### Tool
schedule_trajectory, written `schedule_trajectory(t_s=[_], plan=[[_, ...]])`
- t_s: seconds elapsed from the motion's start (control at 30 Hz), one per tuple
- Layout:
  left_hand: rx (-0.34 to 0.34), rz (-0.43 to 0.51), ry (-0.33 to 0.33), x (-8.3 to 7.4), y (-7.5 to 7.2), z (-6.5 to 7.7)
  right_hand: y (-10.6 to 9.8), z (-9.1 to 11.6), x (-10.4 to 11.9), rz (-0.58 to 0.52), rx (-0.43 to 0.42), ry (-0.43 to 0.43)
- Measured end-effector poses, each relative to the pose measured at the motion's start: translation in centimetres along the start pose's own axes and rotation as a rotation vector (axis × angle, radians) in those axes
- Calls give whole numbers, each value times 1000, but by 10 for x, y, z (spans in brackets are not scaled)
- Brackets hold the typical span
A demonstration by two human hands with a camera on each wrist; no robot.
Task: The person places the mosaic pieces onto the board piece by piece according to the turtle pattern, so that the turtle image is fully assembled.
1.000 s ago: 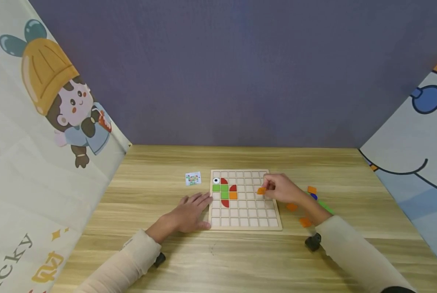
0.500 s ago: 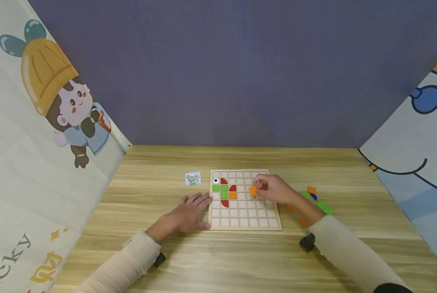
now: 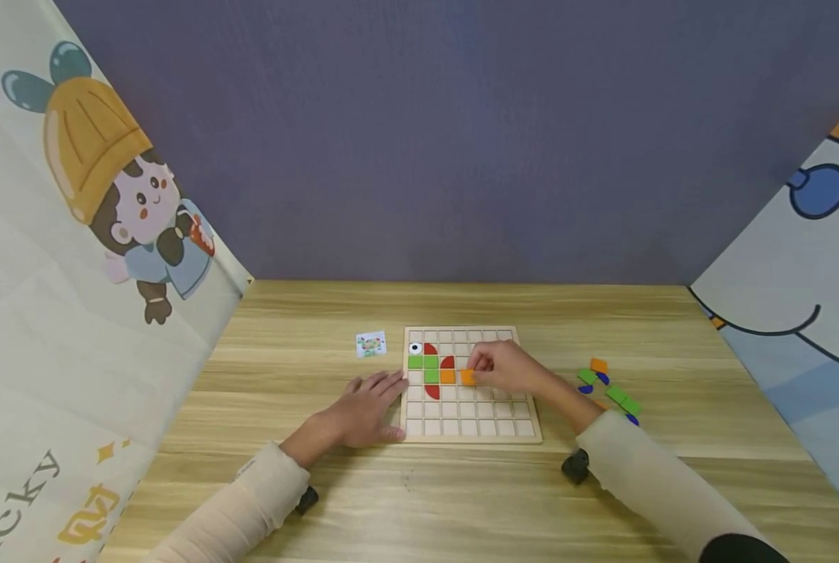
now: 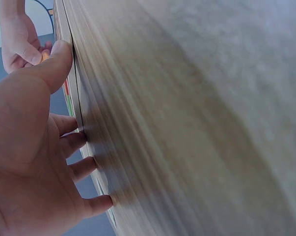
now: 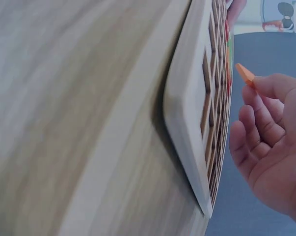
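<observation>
A wooden grid board [image 3: 471, 439] lies mid-table. In its left part sit a white eye tile [image 3: 415, 348], green squares [image 3: 431, 375], red quarter-round tiles [image 3: 432, 392] and an orange square [image 3: 447, 377]. My right hand [image 3: 507, 367] pinches another orange square tile [image 3: 467, 378] between thumb and index finger, just right of the seated orange one. In the right wrist view that tile [image 5: 245, 75] is tilted, held over the grid. My left hand [image 3: 366, 410] rests flat with fingers extended, its fingertips and thumb at the board's left edge.
A small picture card [image 3: 371, 344] lies left of the board. To the right are loose green tiles [image 3: 623, 399], blue rounded tiles [image 3: 586, 389] and an orange tile [image 3: 599, 365]. My right forearm partly covers another orange one. A dark wall [image 3: 461, 156] stands behind the table.
My right hand has carried the orange tile leftward across the board, close to the seated orange square. More loose tiles show from behind the forearm. The left hand has stayed in place.
</observation>
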State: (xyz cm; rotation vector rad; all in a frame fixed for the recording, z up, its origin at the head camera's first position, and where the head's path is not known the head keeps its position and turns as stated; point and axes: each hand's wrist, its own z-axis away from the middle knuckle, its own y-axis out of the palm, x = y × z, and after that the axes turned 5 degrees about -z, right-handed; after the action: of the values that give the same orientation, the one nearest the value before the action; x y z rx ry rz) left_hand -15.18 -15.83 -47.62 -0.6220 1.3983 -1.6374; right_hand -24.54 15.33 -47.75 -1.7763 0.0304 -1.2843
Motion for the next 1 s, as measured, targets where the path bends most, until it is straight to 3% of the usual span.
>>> schedule_trajectory(t_s=[1.0], plan=[[-3,3,1,-1,-2,1,29,-12,18,34,71,-1]])
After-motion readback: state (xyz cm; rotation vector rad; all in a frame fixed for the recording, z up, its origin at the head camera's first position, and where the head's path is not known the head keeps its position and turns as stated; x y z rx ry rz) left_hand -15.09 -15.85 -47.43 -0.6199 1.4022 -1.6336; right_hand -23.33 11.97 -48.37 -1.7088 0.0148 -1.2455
